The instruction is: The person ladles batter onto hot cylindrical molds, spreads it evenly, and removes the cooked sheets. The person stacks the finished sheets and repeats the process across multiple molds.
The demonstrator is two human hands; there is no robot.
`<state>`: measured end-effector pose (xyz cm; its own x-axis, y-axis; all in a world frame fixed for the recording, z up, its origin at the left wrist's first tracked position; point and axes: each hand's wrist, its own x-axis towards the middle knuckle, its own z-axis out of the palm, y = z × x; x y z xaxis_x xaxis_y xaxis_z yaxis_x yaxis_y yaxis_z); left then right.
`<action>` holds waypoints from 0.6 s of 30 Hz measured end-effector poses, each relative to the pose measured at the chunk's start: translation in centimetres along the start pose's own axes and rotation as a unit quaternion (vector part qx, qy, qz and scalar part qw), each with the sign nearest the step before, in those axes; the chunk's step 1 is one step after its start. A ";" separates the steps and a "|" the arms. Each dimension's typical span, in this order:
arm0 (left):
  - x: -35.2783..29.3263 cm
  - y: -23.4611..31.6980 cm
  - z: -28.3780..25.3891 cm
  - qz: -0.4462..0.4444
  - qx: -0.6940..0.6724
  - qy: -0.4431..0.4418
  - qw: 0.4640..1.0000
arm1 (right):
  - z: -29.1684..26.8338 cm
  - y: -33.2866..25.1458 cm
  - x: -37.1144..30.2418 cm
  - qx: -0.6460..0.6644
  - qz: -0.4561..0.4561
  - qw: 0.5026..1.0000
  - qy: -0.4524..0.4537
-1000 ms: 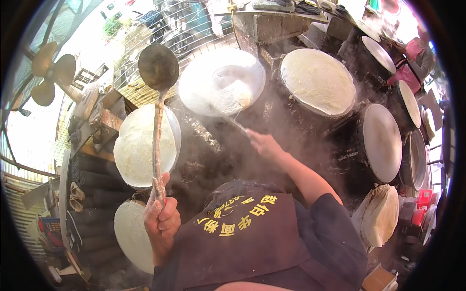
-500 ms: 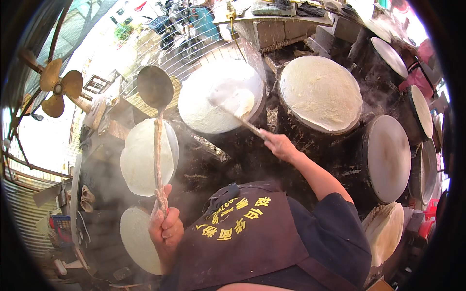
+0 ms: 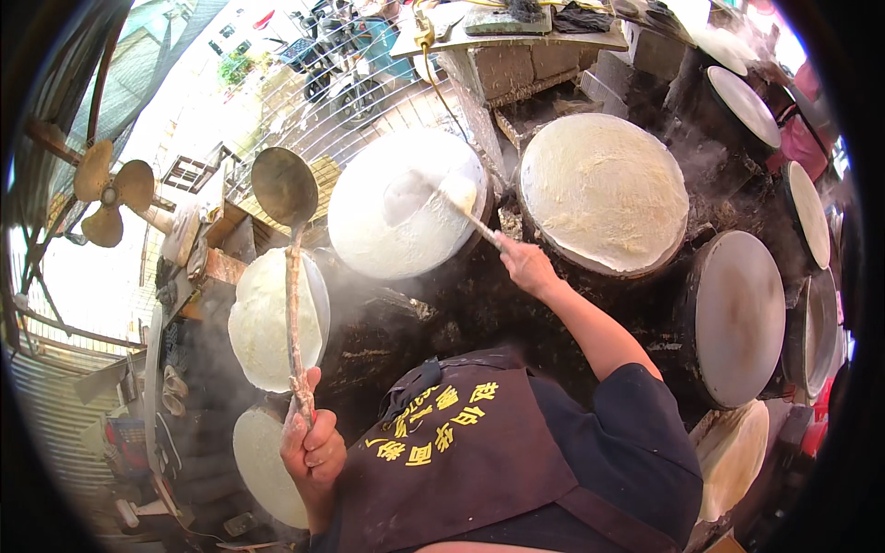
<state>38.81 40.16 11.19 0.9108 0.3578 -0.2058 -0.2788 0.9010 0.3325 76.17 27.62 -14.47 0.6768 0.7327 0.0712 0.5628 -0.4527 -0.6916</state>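
Observation:
My left hand point(image 3: 313, 447) is closed round the long wooden handle of a ladle point(image 3: 285, 184). The ladle's round bowl is raised at the left, away from the pans. In my right hand point(image 3: 530, 267) is the handle of a batter spreader point(image 3: 486, 232), whose batter-coated head lies on a round griddle point(image 3: 387, 244) at centre. White batter covers that griddle, with a swirled patch beside the spreader's head. To its right, another griddle bears a pale yellowish pancake point(image 3: 604, 189). At the left, a thin pancake point(image 3: 267, 323) lies partly over the edge of its griddle.
More round griddles ring me, among them a bare one point(image 3: 737, 318) at right and a coated one point(image 3: 269, 465) at lower left. A pale folded-looking sheet point(image 3: 733, 459) hangs at lower right. A fan point(image 3: 112, 194) stands far left. Steam drifts about, and a wire fence borders the far side.
The whole view has shifted slightly. My right hand has moved the spreader across the batter, and the swirled patch has changed shape. My left hand still holds the ladle up.

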 end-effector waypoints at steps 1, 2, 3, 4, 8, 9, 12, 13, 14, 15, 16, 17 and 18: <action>-0.2 0.1 0.5 0.000 -0.001 0.006 1.000 | 0.1 0.1 0.7 -0.007 0.007 1.000 0.024; 0.0 0.0 0.7 -0.002 -0.010 0.004 1.000 | 0.0 0.4 2.6 -0.014 0.012 0.998 0.052; 0.3 -0.1 1.1 -0.004 -0.020 0.002 1.000 | 0.0 0.4 4.7 -0.018 0.027 0.998 0.059; 0.4 -0.3 1.5 0.002 -0.028 0.004 1.000 | -0.1 -0.1 7.4 -0.006 0.037 0.998 0.053; 0.6 0.0 2.4 0.009 0.021 0.013 1.000 | 0.1 -1.4 12.4 -0.004 0.099 0.994 0.055; 0.4 -0.1 2.7 0.016 0.043 0.022 0.999 | 0.2 -1.5 11.9 0.016 0.084 0.995 0.049; -0.3 0.0 2.0 0.028 0.073 0.033 0.996 | 1.2 -2.3 6.2 0.111 0.005 0.993 0.044; -0.6 0.0 1.7 0.032 0.071 0.039 0.996 | 1.1 -2.8 3.6 0.131 -0.022 0.988 0.081; -0.8 -0.1 1.5 0.034 0.068 0.046 0.996 | 0.9 -3.1 1.4 0.131 -0.007 0.987 0.088; -0.9 -0.3 1.2 0.028 0.055 0.041 0.997 | 1.4 -2.7 -0.3 0.130 0.012 0.984 0.118; -0.6 -0.3 1.2 0.028 0.053 0.045 0.997 | 1.8 -2.4 -1.0 0.126 0.033 0.981 0.144; -0.4 -0.4 1.2 0.026 0.052 0.049 0.997 | 2.1 -1.9 -0.3 0.105 0.054 0.985 0.129; -0.1 -0.5 1.2 0.025 0.051 0.053 0.997 | 2.3 -1.2 1.2 0.084 0.074 0.987 0.114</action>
<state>39.21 39.32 12.17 0.8575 0.4309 -0.2812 -0.2860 0.8535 0.4356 75.18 30.19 -15.24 0.8459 0.5226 0.1066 0.3757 -0.4420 -0.8146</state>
